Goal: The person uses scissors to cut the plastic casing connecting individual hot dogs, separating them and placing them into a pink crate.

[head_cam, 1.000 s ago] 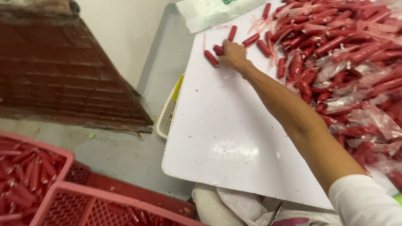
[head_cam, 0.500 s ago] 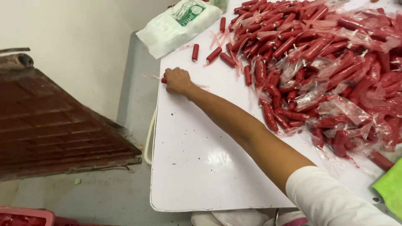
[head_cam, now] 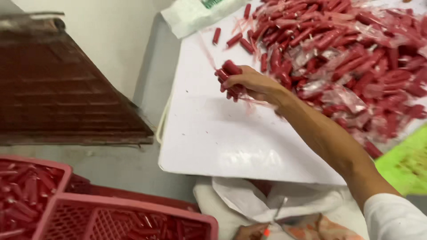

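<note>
Sausages [head_cam: 229,78], a small red bunch, gripped in the right hand [head_cam: 253,84], raised just above the white board [head_cam: 222,138]. Heaped on the board's far side: a big pile of red sausages [head_cam: 347,53] in clear wrap. Below the board's near edge: left hand [head_cam: 251,232], mostly cropped, grasp impossible to tell. Left of that edge: pink crates [head_cam: 124,218] with more sausages.
</note>
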